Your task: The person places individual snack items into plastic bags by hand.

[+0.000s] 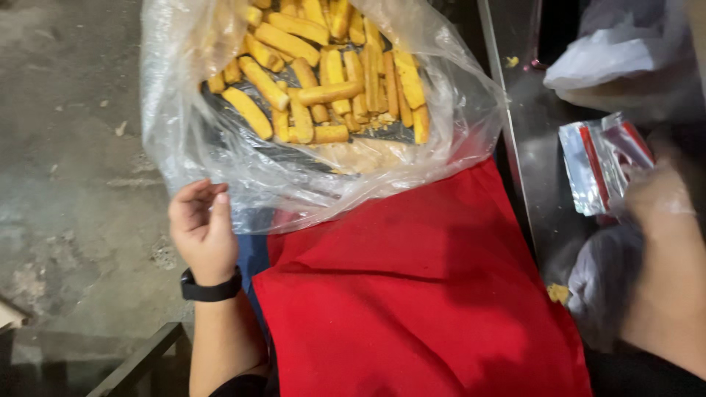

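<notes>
The red apron [419, 294] lay closest to me, and just above it my left hand [202, 235] loosely curled on the clear bag [294, 169] full of biscuit sticks [323, 73], while right of it my gloved right hand [654, 198] gripped a silver-and-red pouch [599, 165], apparently unfilled.

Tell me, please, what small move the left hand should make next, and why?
Probably reach into the clear bag for biscuit sticks: the left hand rests empty at its edge, while the gloved right hand holds a small silver-and-red packet.
</notes>
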